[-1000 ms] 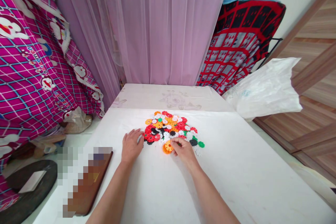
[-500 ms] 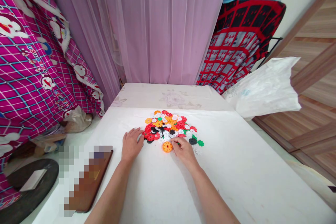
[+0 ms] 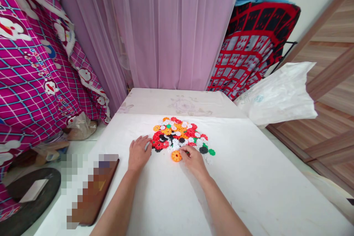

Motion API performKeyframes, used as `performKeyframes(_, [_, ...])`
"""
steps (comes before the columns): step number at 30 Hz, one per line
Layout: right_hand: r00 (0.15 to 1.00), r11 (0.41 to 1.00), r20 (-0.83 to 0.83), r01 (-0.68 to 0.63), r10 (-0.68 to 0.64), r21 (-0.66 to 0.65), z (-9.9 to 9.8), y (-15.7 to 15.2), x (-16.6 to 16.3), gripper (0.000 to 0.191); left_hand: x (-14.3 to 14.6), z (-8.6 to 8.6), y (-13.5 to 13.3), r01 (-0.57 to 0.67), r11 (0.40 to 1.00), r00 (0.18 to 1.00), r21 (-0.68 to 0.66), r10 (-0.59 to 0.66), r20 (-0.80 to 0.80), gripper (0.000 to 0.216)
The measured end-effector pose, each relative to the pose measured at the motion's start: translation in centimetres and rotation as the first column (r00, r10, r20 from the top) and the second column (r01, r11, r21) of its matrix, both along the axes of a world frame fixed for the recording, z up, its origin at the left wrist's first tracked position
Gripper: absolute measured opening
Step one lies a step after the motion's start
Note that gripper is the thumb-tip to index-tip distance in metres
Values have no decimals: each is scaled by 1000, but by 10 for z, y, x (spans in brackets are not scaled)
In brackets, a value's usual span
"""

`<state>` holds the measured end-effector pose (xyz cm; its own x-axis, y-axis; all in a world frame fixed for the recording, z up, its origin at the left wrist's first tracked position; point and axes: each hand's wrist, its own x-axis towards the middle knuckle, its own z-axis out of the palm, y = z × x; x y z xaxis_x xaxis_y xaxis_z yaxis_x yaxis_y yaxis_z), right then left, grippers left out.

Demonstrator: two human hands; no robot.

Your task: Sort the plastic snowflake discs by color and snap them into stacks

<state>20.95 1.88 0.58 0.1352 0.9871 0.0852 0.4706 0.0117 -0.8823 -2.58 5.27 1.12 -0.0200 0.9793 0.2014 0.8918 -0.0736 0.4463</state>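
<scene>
The left hand (image 3: 139,154), thumb apart from loosely bent fingers, rests just beside a multicoloured heap of notched plastic discs (image 3: 181,128). Nearer, a round orange plastic disc (image 3: 176,156) faces upward. The right hand (image 3: 194,160) narrows its fingertips at its edge; whether gripping, I cannot tell.

Room right of disc pile (image 3: 181,134)

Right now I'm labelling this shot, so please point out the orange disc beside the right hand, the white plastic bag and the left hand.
Orange disc (image 3: 174,158): head view, on its face, beside the centre.
White plastic bag (image 3: 279,94): head view, middle of its crumpled side.
Left hand (image 3: 138,153): head view, back of the hand.
</scene>
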Motion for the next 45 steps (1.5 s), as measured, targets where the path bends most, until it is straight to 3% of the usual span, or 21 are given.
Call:
performKeyframes(5, [970,999,243,-18,5,51,26,27,-2,23,1,1,0,9,1000,1000,-7,-9,-9,32])
performKeyframes(10, [800,954,579,-275,160,118,47,72,-20,31,1,1,0,3,1000,1000,-16,-4,-10,32])
performKeyframes(14, [648,909,701,-418,300,-3,47,91,-31,33,0,2,0,5,1000,1000,-24,-5,-8,32])
performKeyframes(19, [660,901,700,-431,272,55,38,94,-33,18,1,1,0,4,1000,1000,-15,-4,-14,32])
performKeyframes(23, [795,928,587,-321,156,188,36,87,-23,24,0,1,0,4,1000,1000,-4,-4,-3,31])
performKeyframes(26, [941,963,332,-148,66,227,34,73,-9,29,1,2,-1,3,1000,1000,-8,-3,4,31])
performKeyframes(29, [998,995,-19,-53,55,79,28,47,6,28,1,2,0,3,1000,1000,-15,-3,4,31])
performKeyframes(33, [935,986,-353,-37,-23,-161,21,13,8,31,1,2,0,6,1000,1000,-9,-6,2,31])
performKeyframes(37, [902,983,-430,-45,-37,-177,21,0,-2,34,1,2,0,3,1000,1000,-6,-3,0,31])
performKeyframes(45, [937,986,-349,-43,-17,-163,13,1,-5,31,1,4,0,2,999,1000,-40,-2,-4,32])
